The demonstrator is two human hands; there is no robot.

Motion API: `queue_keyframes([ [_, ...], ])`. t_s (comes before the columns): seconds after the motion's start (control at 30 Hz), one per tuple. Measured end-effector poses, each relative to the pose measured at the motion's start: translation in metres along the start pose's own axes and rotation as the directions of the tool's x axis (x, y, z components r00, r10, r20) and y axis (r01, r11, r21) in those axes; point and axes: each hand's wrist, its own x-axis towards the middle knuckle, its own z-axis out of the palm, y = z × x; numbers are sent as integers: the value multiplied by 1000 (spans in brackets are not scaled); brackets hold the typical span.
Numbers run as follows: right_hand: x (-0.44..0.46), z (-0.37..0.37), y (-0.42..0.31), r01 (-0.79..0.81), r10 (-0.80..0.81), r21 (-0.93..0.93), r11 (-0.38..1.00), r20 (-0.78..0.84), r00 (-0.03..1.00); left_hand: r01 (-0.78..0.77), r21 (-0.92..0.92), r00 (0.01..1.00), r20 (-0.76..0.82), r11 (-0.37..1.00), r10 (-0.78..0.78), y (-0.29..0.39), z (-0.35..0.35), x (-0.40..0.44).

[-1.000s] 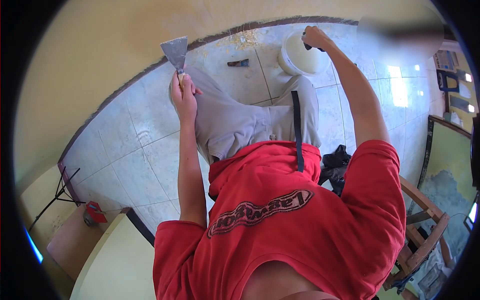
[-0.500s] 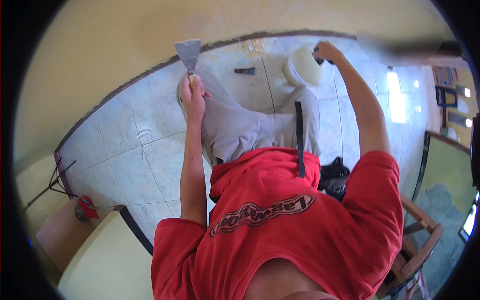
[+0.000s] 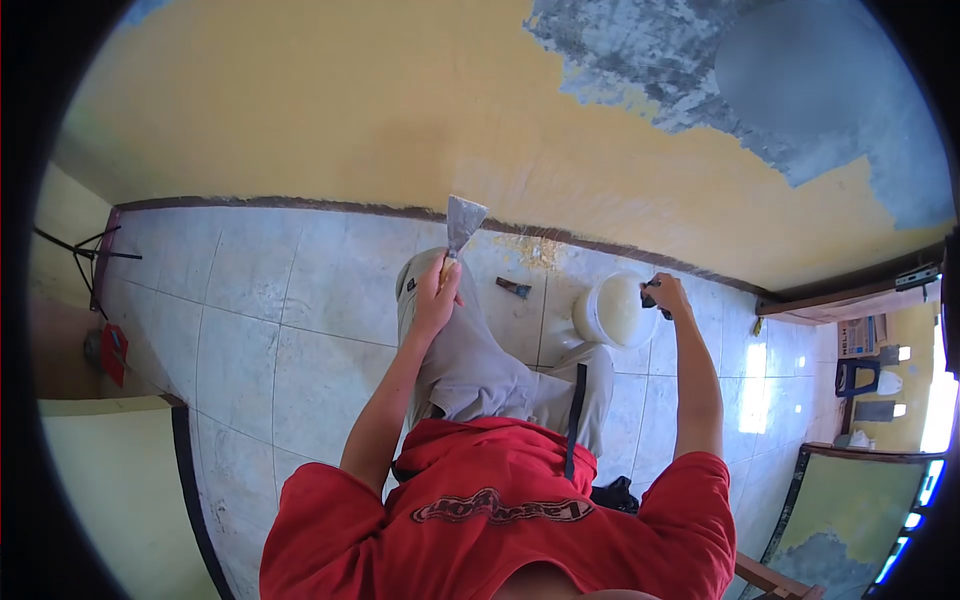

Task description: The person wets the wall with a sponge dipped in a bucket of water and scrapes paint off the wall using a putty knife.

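My left hand (image 3: pixel 434 304) is closed around the wooden handle of a putty knife (image 3: pixel 465 222). Its wide metal blade points up toward the foot of the wall, above my bent knee. At the right, my right hand (image 3: pixel 670 293) is closed on a dark-handled tool (image 3: pixel 650 297) beside the rim of a white bucket (image 3: pixel 586 314). The tool's working end cannot be made out. Pale, whitish contents show inside the bucket. Between my hands, a small scraper (image 3: pixel 514 288) with a dark blade lies on the floor tiles.
Yellow paint flakes (image 3: pixel 537 250) lie along the wall base. The yellow wall (image 3: pixel 330 110) has a large bare grey patch (image 3: pixel 670 60) at upper right. A black tripod stand (image 3: pixel 88 250) and a red object (image 3: pixel 113 354) are at the left; a blue stool (image 3: pixel 856 378) stands far right.
The view has tilted up, so more of the wall and its grey patch shows. Both hands keep their tools; the right hand remains at the bucket.
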Motion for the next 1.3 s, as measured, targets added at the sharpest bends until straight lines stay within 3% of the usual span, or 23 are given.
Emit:
queue_keyframes([
  [0.07,1,-6,-5,-2,2,-3,1000,-22,1000,-9,-18,1000,-10,1000,9,-1,0,0],
  [0.17,8,-16,-10,-4,40,327,945,-103,994,-14,-46,1000,-20,999,13,0,-2,-4],
  [0.23,35,-13,-10,163,-29,321,933,-383,923,-16,-63,999,-29,998,14,1,-1,-4],
  [0.27,30,-26,-35,183,16,349,919,-498,867,-24,-53,999,-24,998,23,1,-2,-7],
  [0.37,-15,-87,-135,499,-80,378,780,-731,678,-51,-50,998,-41,997,49,1,-5,-9],
  [0.43,-29,-121,-194,644,-188,100,758,-913,363,-58,-56,997,-54,997,55,1,-7,-10],
  [0.5,-30,-155,-245,717,-247,-155,679,-969,24,-25,-66,999,-45,998,22,0,-10,-9],
  [0.63,-25,-215,-336,654,-425,-508,560,-854,-299,-20,-130,997,-73,991,10,4,-11,-10],
  [0.67,-11,-220,-363,574,-473,-600,558,-798,-374,-17,-133,997,-78,991,7,7,-10,-11],
  [0.73,-39,-211,-423,511,-580,-700,499,-708,-404,-9,-135,997,-81,991,-2,8,-12,-10],
  [0.8,-36,-188,-449,518,-739,-792,323,-553,-385,-1,-171,994,-107,985,-18,5,-13,-11],
  [0.83,-22,-166,-447,477,-825,-850,221,-425,-374,13,-172,994,-101,985,-31,4,-13,-11],
  [0.87,-18,-152,-436,480,-829,-846,231,-429,-358,10,-176,992,-126,984,-33,3,-14,-9],
  [0.93,-4,-126,-413,475,-902,-880,9,-212,-375,9,-183,990,-136,983,-34,3,-16,-9],
  [1.0,3,-134,-376,537,-866,-841,68,-317,-387,44,-264,989,-125,963,-80,3,-19,-8],
  [1.07,5,-156,-341,479,-869,-821,309,-448,-208,47,-269,989,-124,962,-83,4,-17,-7],
  [1.13,0,-186,-334,390,-815,-807,444,-544,-198,66,-262,989,-108,963,-98,7,-16,-8],
  [1.2,-9,-213,-355,426,-749,-754,501,-624,-224,73,-236,994,-61,969,-90,8,-15,-6],
  [1.27,-22,-223,-402,415,-677,-817,401,-569,-467,66,-221,994,-66,973,-82,8,-11,-3],
  [1.3,-31,-223,-422,434,-717,-825,362,-544,-436,52,-207,995,-75,977,-68,8,-10,-3],
])
